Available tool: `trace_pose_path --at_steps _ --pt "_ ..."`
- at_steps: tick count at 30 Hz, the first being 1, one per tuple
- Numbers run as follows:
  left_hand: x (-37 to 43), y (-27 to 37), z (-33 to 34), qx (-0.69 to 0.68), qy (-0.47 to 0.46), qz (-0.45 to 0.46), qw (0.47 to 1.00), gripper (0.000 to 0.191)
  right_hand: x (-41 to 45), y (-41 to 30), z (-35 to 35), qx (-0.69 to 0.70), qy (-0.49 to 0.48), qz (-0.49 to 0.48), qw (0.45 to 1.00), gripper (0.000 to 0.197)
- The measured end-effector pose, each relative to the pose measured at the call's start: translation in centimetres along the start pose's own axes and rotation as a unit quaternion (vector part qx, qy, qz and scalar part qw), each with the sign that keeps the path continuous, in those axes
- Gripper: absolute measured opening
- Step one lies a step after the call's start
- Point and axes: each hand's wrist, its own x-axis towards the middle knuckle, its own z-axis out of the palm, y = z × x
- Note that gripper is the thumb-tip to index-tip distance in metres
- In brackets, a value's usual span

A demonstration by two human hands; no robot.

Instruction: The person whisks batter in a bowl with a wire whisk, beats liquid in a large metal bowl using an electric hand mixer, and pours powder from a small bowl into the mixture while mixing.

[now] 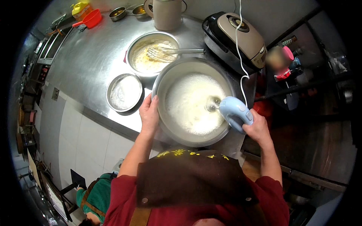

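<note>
A large stainless steel mixing bowl [169, 131] stands in front of me with a pale, bubbly froth [189, 104] inside. My left hand [150, 111] grips its left rim, thumb over the edge. In my right hand [258, 125] is a light blue electric hand mixer [236, 108]; its beaters sit in the froth and look blurred. From the mixer a white cord [239, 53] runs upward. Behind the large bowl, a metal bowl [133, 67] holds a floury, yellowish mixture with a wire whisk [189, 51] resting in it. White powder fills much of a smaller metal bowl [138, 99] at left.
A rice cooker [243, 36] stands at the back right of the steel worktop [84, 62]. Along the back are a beige pitcher [167, 17], two small metal bowls, a red plastic scoop [92, 19] and a yellow jug [80, 10]. A person in green [99, 192] is at lower left.
</note>
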Motion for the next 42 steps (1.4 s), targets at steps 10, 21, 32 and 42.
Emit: trace_pose_path --at_steps 10,21,32,42 --pt "0.5 0.5 -0.4 0.015 0.019 0.01 1.0 0.033 -0.7 1.0 0.9 0.043 0.006 0.008 0.999 0.025" --pt "0.6 0.7 -0.6 0.033 0.016 0.012 0.999 0.034 0.7 -0.7 1.4 0.063 0.003 -0.005 0.998 0.029" --pt "0.4 0.9 -0.4 0.023 0.027 0.0 0.999 0.034 1.9 -1.8 1.4 0.057 -0.028 -0.091 0.994 0.029" --pt "0.4 0.8 -0.4 0.014 0.017 0.011 1.0 0.035 1.0 -0.4 0.9 0.055 -0.031 -0.06 0.996 0.026"
